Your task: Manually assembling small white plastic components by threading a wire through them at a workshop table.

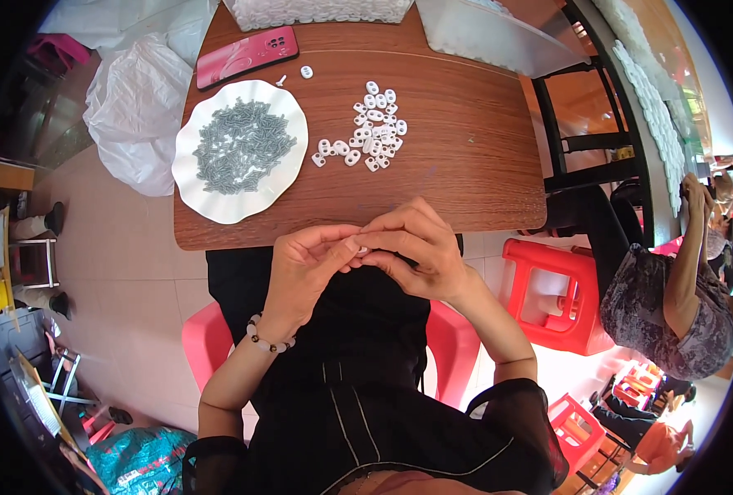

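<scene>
Head view: left hand (302, 262) and right hand (422, 252) are pinching a small white piece (362, 251) by the table (473, 181), fingertips nearly meeting; loose white pieces (374, 115) (beside a plate (188, 157) of grey bits (242, 148)) are seemingly awaiting work.

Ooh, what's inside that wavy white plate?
The plate holds a big heap of little grey, stick-shaped pieces. Its pale rim shows all around them. The heap covers most of the plate's middle, and the lowest pieces are hidden.
</scene>
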Demonstrator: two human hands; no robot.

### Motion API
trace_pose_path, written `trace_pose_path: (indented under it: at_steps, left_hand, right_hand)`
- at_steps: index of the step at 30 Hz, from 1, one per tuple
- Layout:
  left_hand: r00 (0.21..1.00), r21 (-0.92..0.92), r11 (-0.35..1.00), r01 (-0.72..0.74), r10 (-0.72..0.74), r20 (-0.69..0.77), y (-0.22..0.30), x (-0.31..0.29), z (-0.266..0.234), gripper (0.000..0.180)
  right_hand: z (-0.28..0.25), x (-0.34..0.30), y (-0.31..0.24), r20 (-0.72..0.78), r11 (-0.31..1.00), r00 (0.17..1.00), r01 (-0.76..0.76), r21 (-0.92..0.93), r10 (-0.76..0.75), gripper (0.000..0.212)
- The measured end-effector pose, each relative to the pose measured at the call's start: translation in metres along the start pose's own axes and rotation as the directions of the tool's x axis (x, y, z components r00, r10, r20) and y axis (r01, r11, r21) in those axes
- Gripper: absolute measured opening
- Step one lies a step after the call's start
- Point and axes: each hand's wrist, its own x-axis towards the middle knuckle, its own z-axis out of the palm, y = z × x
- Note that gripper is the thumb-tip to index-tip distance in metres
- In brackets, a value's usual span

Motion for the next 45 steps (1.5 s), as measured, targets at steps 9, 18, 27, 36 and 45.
trace_pose_path:
  at_steps: [9,18,27,36,45]
  left_hand:
    - [0.997,0.057,0.996,-0.071,0.071,0.011,0.002,-0.002,0.0,0.02]
    - [0.997,0.035,0.996,-0.081,0.081,0.0,0.004,-0.006,-0.003,0.019]
    - [0.995,0.057,0.993,-0.101,0.103,-0.016,0.007,-0.01,-0.004,0.02]
    - [0.997,0.05,0.996,-0.069,0.07,-0.018,0.002,-0.007,-0.006,0.023]
    - [0.999,0.068,0.997,-0.033,0.034,-0.018,0.004,-0.007,-0.004,0.022]
  right_hand:
    - [0.001,0.0,0.0,-0.023,0.996,0.998,-0.06,0.06,0.062,0.03]
    - [0.005,0.003,-0.002,0.003,0.988,0.996,-0.091,0.124,0.091,0.028]
    - [0.008,0.001,0.0,0.01,0.982,0.994,-0.111,0.152,0.11,0.026]
    - [0.012,0.0,0.002,0.005,0.981,0.994,-0.109,0.161,0.11,0.025]
    - [0.013,-0.001,0.004,-0.01,0.981,0.99,-0.141,0.135,0.143,0.013]
